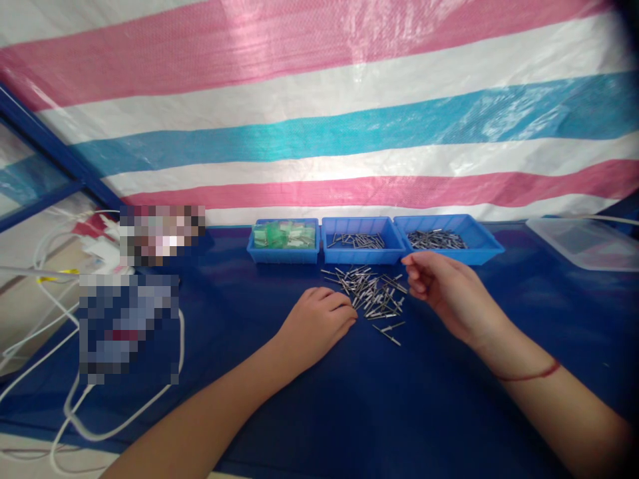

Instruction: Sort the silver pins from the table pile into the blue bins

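A loose pile of silver blind rivets (372,293) lies on the dark blue table (309,406). At its left edge rests my left hand (319,319), back up, fingers bent and held together near the rivets; its fingertips are partly hidden. My right hand (439,286) is raised on the pile's right, in front of the right blue bin (482,243). Thumb and index finger are pinched, the others curled; whatever is between them does not show. That bin holds many rivets (435,239). More rivets (357,241) lie in the middle blue bin (363,257).
A left blue bin (283,256) contains green and clear packets (284,234). A translucent lid (582,246) lies at the far right. White cables (120,429) and blurred-out items (132,326) are on the left. A striped sheet (319,140) hangs behind.
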`<state>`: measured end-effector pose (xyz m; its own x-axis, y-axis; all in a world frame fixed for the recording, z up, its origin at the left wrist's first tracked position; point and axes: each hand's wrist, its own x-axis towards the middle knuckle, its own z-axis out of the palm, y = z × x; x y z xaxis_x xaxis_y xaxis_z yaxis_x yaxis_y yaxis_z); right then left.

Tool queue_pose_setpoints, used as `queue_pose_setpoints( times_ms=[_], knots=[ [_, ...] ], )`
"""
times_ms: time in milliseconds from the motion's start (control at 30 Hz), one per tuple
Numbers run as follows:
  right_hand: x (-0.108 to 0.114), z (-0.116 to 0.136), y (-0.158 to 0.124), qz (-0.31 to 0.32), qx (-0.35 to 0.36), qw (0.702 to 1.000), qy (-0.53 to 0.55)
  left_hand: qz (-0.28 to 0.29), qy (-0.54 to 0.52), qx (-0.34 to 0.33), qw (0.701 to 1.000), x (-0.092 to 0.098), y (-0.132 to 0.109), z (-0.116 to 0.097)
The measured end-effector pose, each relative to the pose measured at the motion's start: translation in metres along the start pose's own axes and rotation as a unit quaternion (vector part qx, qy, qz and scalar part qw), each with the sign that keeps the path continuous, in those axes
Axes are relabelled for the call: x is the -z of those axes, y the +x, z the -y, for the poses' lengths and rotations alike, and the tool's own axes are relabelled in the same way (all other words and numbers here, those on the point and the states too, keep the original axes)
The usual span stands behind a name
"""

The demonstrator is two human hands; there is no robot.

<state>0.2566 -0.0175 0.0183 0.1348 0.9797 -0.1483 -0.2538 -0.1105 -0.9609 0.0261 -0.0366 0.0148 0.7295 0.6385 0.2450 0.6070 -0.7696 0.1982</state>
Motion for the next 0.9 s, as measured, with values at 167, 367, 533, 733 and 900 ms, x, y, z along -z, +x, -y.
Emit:
queue_pose_setpoints(
  times_ms=[167,367,533,733,900],
  knots=[
    [-0.003,-0.002,-0.003,0.012,-0.003,1.000,-0.010,0.008,0.013,-0.014,1.000,-0.001,-0.001,0.001],
    [-0.006,-0.001,-0.006,0.013,-0.011,1.000,-0.023,0.003,0.020,-0.029,0.999,-0.003,-0.002,0.004],
    [-0.004,-0.004,-0.004,0.023,-0.007,0.999,-0.034,-0.005,0.024,-0.038,0.999,-0.007,-0.002,0.004],
    [-0.006,-0.004,-0.006,0.033,-0.006,0.998,-0.047,-0.018,0.042,-0.035,0.998,-0.010,-0.001,0.004],
    [-0.009,-0.004,-0.008,0.039,0.004,0.996,-0.078,-0.011,0.055,-0.043,0.997,-0.010,-0.001,0.007]
  ],
)
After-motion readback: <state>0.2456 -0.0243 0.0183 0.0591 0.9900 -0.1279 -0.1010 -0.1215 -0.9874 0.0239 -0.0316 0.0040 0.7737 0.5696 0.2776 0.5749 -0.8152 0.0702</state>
